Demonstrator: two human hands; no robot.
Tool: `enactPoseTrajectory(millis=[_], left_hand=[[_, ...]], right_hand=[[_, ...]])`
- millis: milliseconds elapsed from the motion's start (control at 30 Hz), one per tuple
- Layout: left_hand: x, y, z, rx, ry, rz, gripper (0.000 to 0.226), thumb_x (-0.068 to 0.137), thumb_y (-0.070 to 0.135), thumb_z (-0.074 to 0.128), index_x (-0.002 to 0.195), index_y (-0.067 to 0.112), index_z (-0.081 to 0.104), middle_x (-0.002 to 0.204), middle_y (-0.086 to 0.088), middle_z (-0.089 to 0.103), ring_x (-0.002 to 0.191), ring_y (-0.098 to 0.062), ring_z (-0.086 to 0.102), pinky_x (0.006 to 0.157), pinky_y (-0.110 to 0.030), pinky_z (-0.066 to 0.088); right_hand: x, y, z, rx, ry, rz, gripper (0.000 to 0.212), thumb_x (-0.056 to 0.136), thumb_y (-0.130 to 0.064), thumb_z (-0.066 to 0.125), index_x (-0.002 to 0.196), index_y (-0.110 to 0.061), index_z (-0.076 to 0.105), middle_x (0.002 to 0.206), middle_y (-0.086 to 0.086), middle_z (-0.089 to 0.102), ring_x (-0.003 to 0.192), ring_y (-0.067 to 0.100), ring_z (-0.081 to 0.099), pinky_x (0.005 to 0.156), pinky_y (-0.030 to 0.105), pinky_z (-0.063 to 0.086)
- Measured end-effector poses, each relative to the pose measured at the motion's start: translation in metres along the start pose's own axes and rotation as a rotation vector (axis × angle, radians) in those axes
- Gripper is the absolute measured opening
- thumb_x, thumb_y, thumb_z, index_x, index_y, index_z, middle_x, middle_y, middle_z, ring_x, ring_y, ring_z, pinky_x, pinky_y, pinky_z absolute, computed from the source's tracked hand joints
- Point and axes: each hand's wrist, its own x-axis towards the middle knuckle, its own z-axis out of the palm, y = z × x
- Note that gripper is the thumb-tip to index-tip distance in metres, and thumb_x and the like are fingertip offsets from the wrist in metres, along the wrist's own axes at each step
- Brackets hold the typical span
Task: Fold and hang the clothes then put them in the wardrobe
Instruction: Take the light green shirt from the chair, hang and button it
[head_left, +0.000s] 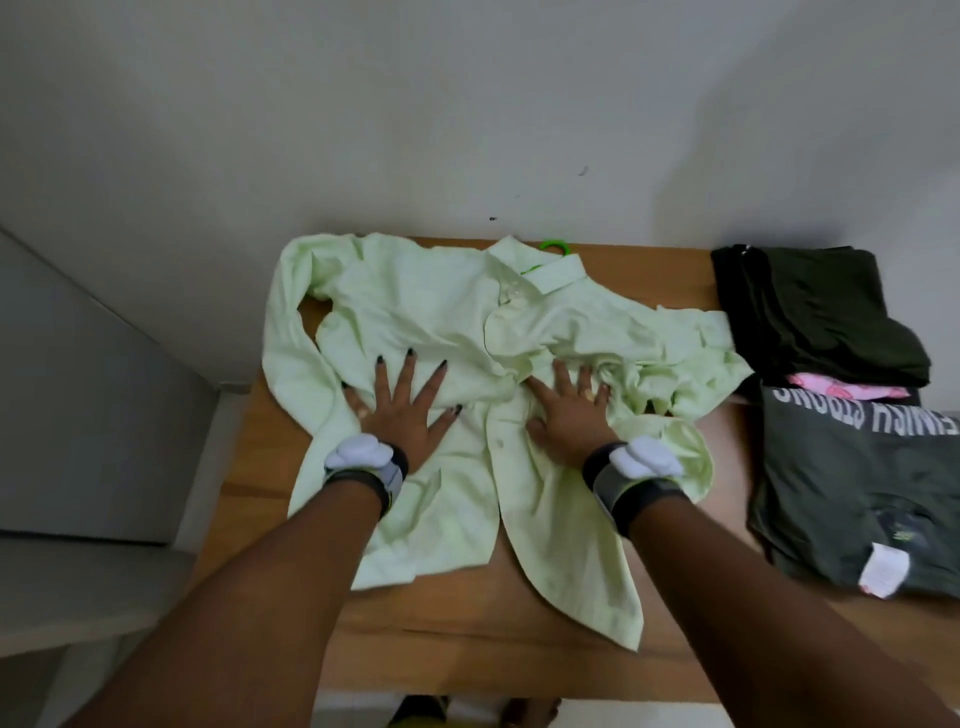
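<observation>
Fingers splayed flat, left hand (402, 415) and right hand (569, 418) should sweep outward evenly, smoothing the crumpled pale-green buttoned fabric shirt (441, 312).

A person's left hand (402, 410) and right hand (569, 415) are pressing flat, fingers spread, on a pale green shirt (467, 374) lying across a wooden table (441, 639); dark folded clothes (831, 364) are sitting at its right edge.

Worn on the head, wide-angle. Looks steeply down and forward from the near edge of the worktop (431, 639), close above it. Faces the white wall (467, 104) at the far side. Centres on the pale green shirt (447, 322).
</observation>
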Motion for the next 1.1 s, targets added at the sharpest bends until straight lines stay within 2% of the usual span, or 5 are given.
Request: enactPoseTrajectory(millis=[133, 233, 400, 867, 1100], left_hand=[[0.012, 0.004, -0.018, 0.017, 0.007, -0.021, 0.071, 0.083, 0.074, 0.018, 0.149, 0.048, 0.018, 0.161, 0.002, 0.014, 0.148, -0.033, 0.008, 0.106, -0.064, -0.009], [-0.018, 0.026, -0.039, -0.033, 0.285, 0.043, 0.055, 0.085, 0.052, 0.047, 0.136, 0.032, 0.05, 0.14, -0.002, 0.05, 0.131, -0.03, 0.042, 0.104, -0.052, 0.016], [-0.104, 0.057, -0.029, -0.245, 0.085, 0.271, 0.022, 0.083, 0.034, 0.048, 0.104, 0.029, 0.054, 0.089, 0.009, 0.06, 0.085, -0.02, 0.058, 0.075, -0.039, 0.04], [-0.111, 0.051, -0.037, -0.572, -0.303, -0.106, 0.009, 0.083, 0.036, 0.072, 0.089, 0.029, 0.074, 0.081, 0.012, 0.071, 0.079, -0.001, 0.063, 0.064, -0.012, 0.043], [-0.112, 0.047, -0.041, -0.408, -0.289, -0.066, 0.013, 0.084, 0.041, 0.07, 0.087, 0.029, 0.07, 0.079, 0.014, 0.066, 0.078, -0.003, 0.06, 0.069, -0.025, 0.05]], right_hand=[[-0.003, -0.013, -0.006, 0.122, 0.256, 0.039, 0.062, 0.087, -0.033, 0.059, 0.145, -0.024, 0.038, 0.157, 0.015, 0.023, 0.144, 0.043, 0.015, 0.113, 0.06, 0.015], [-0.053, -0.037, 0.001, 0.318, 0.671, -0.095, 0.025, 0.079, -0.023, 0.062, 0.103, -0.016, 0.062, 0.108, 0.008, 0.06, 0.102, 0.031, 0.053, 0.083, 0.041, 0.041], [-0.12, -0.057, 0.062, 0.543, 0.326, -0.017, 0.019, 0.079, -0.031, 0.06, 0.082, -0.021, 0.043, 0.079, -0.004, 0.047, 0.07, 0.017, 0.047, 0.061, 0.03, 0.033], [-0.123, -0.044, 0.054, 1.04, 0.217, 0.168, 0.018, 0.086, -0.019, 0.068, 0.069, -0.017, 0.071, 0.062, -0.002, 0.068, 0.056, 0.006, 0.059, 0.056, 0.025, 0.046], [-0.13, -0.065, 0.074, 1.07, 0.127, 0.198, 0.011, 0.088, -0.024, 0.067, 0.082, -0.023, 0.076, 0.059, -0.016, 0.066, 0.054, -0.001, 0.058, 0.054, 0.015, 0.04]])
